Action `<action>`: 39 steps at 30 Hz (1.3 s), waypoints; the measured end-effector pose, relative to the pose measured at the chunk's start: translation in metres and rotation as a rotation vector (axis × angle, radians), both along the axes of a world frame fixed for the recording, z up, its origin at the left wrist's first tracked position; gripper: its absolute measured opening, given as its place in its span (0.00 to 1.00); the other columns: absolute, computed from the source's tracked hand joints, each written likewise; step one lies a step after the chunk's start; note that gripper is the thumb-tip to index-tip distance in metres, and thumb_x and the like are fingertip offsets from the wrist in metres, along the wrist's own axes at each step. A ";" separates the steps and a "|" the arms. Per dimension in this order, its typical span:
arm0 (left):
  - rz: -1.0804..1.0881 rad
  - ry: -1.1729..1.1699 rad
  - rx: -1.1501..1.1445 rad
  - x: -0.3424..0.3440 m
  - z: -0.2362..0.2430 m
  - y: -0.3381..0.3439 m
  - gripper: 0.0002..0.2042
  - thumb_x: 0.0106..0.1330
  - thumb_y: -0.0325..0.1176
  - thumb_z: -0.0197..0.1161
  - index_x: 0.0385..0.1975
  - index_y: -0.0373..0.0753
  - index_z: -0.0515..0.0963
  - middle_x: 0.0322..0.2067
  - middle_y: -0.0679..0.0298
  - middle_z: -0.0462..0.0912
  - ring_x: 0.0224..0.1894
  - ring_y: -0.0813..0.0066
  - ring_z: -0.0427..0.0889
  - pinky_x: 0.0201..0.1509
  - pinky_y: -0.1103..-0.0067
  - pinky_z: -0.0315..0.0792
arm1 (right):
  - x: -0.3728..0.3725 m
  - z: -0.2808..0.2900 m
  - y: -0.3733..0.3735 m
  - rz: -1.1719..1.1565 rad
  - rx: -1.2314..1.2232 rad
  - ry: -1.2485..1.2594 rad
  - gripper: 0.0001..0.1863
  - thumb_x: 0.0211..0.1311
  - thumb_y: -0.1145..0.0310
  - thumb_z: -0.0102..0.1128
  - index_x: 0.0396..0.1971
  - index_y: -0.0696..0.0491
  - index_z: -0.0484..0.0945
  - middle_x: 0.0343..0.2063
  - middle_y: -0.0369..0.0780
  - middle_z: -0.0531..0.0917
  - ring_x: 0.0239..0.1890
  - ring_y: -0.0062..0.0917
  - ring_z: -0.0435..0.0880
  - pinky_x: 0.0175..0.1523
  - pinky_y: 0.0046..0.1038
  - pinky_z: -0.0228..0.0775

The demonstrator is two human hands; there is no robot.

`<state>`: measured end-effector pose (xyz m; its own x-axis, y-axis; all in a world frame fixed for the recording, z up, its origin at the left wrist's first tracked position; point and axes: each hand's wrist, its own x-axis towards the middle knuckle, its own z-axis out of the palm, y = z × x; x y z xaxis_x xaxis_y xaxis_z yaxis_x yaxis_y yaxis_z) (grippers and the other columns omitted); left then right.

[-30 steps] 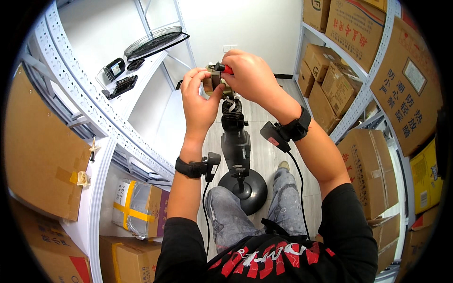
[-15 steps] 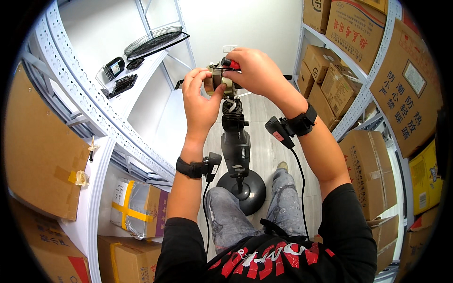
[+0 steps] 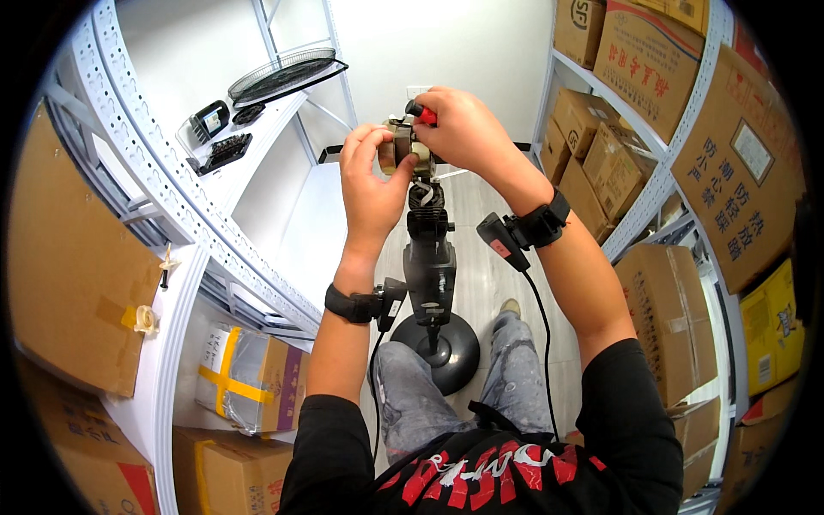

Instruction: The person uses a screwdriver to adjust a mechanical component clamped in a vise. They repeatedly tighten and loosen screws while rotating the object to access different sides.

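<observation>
Shelves: a white rack on the left (image 3: 256,146) and a perforated metal rack on the right (image 3: 636,206) flank the person.
Boxes: brown cardboard boxes (image 3: 648,73) fill the right rack, with a yellow bag (image 3: 771,330) low at its outer edge; more cartons (image 3: 77,257) stand at the near left.
Fan stand: black, upright in front of the person, its round base (image 3: 457,360) on the floor beside the legs in grey jeans (image 3: 412,399).
Fan grille: a black wire round (image 3: 287,79) on the left rack, with small black parts (image 3: 227,151) lying near it.
Left hand: this hand (image 3: 373,189) grasps the motor from its left, fingers over the outer side and thumb across the near face.
Right hand: this hand (image 3: 463,124) has its fingers curled around a tool handle, close against the motor's upper right.
Motor: a brassy, dark-banded drum (image 3: 402,142) at the top of the stand, between the two hands.
Wrist straps: black, one on each forearm (image 3: 352,304), each with a boxy unit and cable.
Tool handle: red and black (image 3: 425,114), mostly covered; its working end seems to meet the motor, though the fingers hide it.
</observation>
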<state>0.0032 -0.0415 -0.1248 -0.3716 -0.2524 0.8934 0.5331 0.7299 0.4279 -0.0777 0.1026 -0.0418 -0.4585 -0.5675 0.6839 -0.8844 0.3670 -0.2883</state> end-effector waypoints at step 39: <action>-0.302 -0.388 0.079 -0.013 0.015 -0.048 0.16 0.65 0.27 0.66 0.53 0.40 0.80 0.60 0.67 0.77 0.60 0.70 0.77 0.62 0.72 0.69 | 0.004 -0.016 0.093 0.011 -0.223 -0.070 0.09 0.65 0.67 0.67 0.35 0.58 0.83 0.29 0.43 0.80 0.31 0.38 0.78 0.39 0.36 0.72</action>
